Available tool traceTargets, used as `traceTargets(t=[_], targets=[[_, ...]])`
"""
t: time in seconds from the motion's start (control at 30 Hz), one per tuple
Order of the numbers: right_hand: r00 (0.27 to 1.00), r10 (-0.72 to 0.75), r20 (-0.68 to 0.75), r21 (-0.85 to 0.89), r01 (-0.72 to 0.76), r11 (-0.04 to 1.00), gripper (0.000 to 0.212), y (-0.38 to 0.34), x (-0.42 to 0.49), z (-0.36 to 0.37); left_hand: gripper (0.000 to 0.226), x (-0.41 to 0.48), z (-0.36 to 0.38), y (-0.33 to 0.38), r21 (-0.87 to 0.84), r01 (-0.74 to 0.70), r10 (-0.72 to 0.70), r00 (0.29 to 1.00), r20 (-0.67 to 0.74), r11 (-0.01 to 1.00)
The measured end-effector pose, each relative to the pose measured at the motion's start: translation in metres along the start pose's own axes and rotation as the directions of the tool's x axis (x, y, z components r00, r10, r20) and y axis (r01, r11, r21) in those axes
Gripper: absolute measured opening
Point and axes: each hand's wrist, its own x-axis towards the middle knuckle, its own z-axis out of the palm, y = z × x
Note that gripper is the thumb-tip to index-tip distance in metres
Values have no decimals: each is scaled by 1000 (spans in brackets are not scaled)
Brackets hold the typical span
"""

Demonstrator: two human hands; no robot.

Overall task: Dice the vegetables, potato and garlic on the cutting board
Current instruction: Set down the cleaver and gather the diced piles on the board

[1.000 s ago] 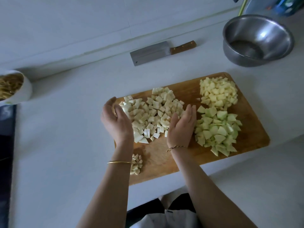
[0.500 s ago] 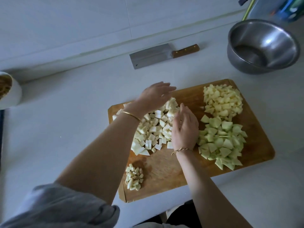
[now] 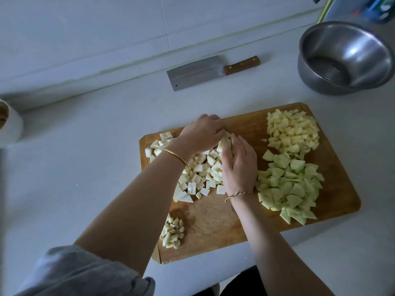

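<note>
On the wooden cutting board (image 3: 224, 227) both hands close in on the pile of white diced vegetable (image 3: 201, 174) that covers the board's far left part. The left grip (image 3: 203, 133) reaches in across the board's left edge and sits at the far end of that pile, fingers curled down over the cubes, knuckles up. The right grip (image 3: 239, 165) comes from the board's near edge and lies against the pile's right flank, its fingers and thumb curled round several cubes. The two grips meet at their fingertips, with cubes pinched up between them, while the rest of the pile spreads out below the left wrist. At the board's far right corner lies a heap of small pale yellow dice (image 3: 292, 131), and just on the near side of it, along the right edge, a heap of larger green chunks (image 3: 288, 189) that nearly touches the right wrist. Chopped garlic (image 3: 173, 231) makes a small mound close to the board's near left corner, well apart from both grips. Beyond the board's far edge a cleaver (image 3: 196, 72) with a wooden handle lies flat on the white bench (image 3: 74, 167). A steel bowl (image 3: 363, 50) stands past the far right corner.
</note>
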Motion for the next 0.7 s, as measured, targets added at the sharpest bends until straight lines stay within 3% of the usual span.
traceTargets(t=[0.33, 0.53, 0.7], targets=[[977, -60, 203, 95, 42, 995, 62, -9, 18, -5, 32, -10, -13, -13, 6, 109, -109, 993, 51, 994], [910, -199, 364, 137, 159, 978, 55, -19, 40, 0, 33, -17, -21, -22, -53, 184, -181, 982, 61, 981], [875, -224, 429, 151, 176, 973, 56, -26, 45, 8, 35, -24, -23, -28, -114, 249, -240, 967, 86, 962]])
